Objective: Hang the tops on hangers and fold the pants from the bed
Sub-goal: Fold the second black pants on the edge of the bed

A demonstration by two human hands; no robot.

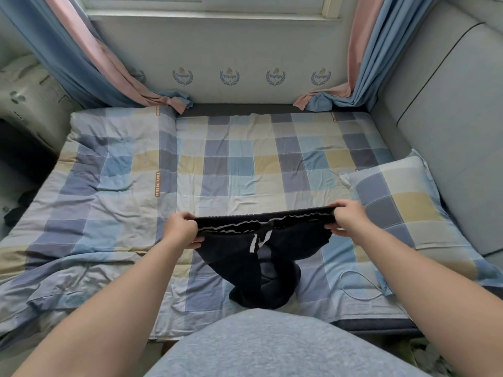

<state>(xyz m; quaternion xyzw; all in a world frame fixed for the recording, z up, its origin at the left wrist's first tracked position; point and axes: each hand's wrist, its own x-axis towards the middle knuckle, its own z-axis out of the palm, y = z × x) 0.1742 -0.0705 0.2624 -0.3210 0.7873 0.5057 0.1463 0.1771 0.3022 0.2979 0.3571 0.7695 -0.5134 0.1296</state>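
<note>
So the dark pants (272, 257) are held up by the waistband (266, 220), pulled out flat between both hands over the near part of the bed (245, 164). The left hand (181, 227) has its fingers curled tight round one end of the waistband, and the right hand (345, 219) grips the other end the same way. The legs hang down and the bottoms sit bunched in a heap on the sheet near the front edge. To me one leg looks twisted over the other. A white drawstring (257, 240) dangles in the middle.

My take on doing this fold well: shake the pants first so the legs drop straight and untwist, otherwise you just fold the mess in. Then lay them flat on the open checked stretch in the middle of the bed. Bring one leg over the other so the seams line up, tuck the drawstring in and smooth it all with a flat palm. Then fold from the hems up toward the waistband.

Watch-outs: there's a thin white cable (359, 284) on the sheet just right of the pants, easy to snag. The pillow (402, 202) takes up the right side and a folded quilt (95, 186) the left, so the middle is probably your flattest spot.
</note>
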